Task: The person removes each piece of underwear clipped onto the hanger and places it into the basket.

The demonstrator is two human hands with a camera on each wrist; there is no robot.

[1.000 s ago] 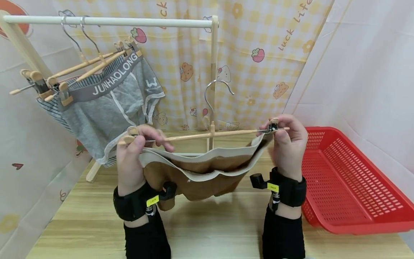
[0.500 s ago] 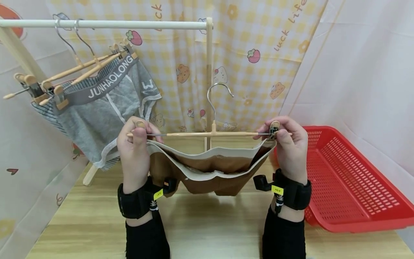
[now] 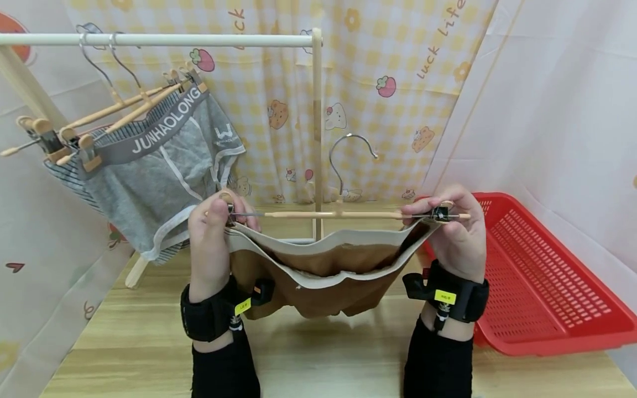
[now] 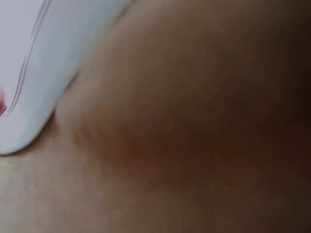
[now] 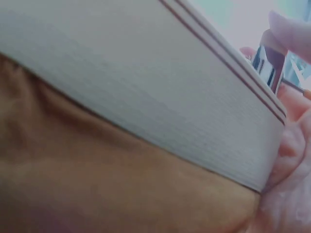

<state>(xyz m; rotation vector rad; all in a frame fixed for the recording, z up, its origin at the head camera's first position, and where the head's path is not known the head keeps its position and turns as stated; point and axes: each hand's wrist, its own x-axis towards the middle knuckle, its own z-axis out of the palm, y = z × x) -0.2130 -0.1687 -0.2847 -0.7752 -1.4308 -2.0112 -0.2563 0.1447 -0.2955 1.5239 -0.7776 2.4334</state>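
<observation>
A pair of brown underpants [image 3: 318, 276] with a cream waistband [image 3: 318, 243] is hanging under a wooden hanger [image 3: 338, 214], held in the air above the middle of the table [image 3: 318, 354], near its back edge. The waistband is sagging in the middle and rising to the hanger's two end clips. The left hand [image 3: 211, 249] is gripping the left end of the hanger, its thumb and fingers curled together round the clip [image 3: 230, 207] and the corner of the waistband there. The right hand [image 3: 455, 237] is doing the same at the right end, fingers closed round the clip [image 3: 440, 213] and the cloth under it. In the right wrist view the waistband [image 5: 160, 97] is filling the frame, with a fingertip [image 5: 291, 29] pressing on the metal clip [image 5: 269, 60]. The left wrist view is showing only blurred brown cloth [image 4: 184, 126] and a strip of pale band [image 4: 53, 73].

The hanger's metal hook [image 3: 350, 149] is standing up, free of the white rail [image 3: 159, 40] above it. Grey underpants [image 3: 159, 166] are hanging on other wooden hangers [image 3: 114, 108] towards the rail's left end. A red basket [image 3: 537, 276] is sitting at the table's right edge, just beside the right hand. A patterned curtain [image 3: 388, 83] is hanging behind the rail.
</observation>
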